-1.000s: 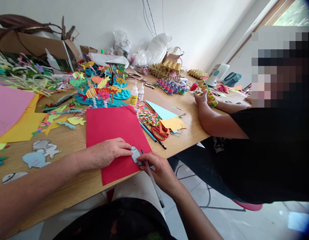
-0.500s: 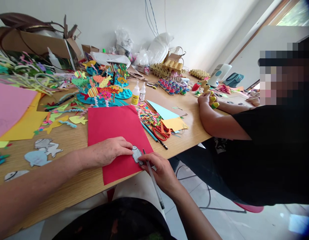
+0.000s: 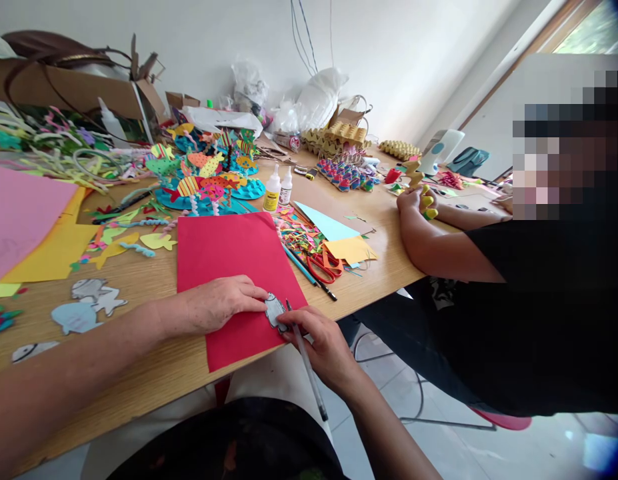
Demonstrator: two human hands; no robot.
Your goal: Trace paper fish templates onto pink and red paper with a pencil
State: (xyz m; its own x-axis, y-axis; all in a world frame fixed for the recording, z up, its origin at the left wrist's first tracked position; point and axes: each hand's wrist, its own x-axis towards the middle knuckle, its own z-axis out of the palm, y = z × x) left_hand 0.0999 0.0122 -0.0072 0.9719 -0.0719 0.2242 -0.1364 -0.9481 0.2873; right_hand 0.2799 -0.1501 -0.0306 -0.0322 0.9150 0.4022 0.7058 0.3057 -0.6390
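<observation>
Right hand: the thumb and fingers of the right hand [image 3: 321, 337] grasp a clear-barrelled pen [image 3: 309, 370]; a fingertip also touches the cut-out's near, right end.
Pen: slants forward and left, its tip just beside the cut-out's right edge.
Fish cut-out: the small grey-white fish cut-out [image 3: 274, 311] lies on the red sheet [image 3: 229, 253], near its right edge, between both hands' fingertips; its long axis runs mainly away from the body, leaning left at the far end.
Left hand: the left hand [image 3: 223, 307] grasps nothing; its extended fingertips rest at the cut-out's far, left end.
Nearer hand: both touch it; the right has the pen beside it.
In the way: fingertips of both hands cover parts of the outline.
Left of sheet: a pale blue fish cut-out [image 3: 73, 319].
Right of sheet: a black pencil [image 3: 325, 288] and red-handled scissors [image 3: 325, 270].
Beyond: glue bottles [image 3: 272, 193]; a co-worker's hand [image 3: 411, 199] holding a yellow carton piece [image 3: 429, 203].
</observation>
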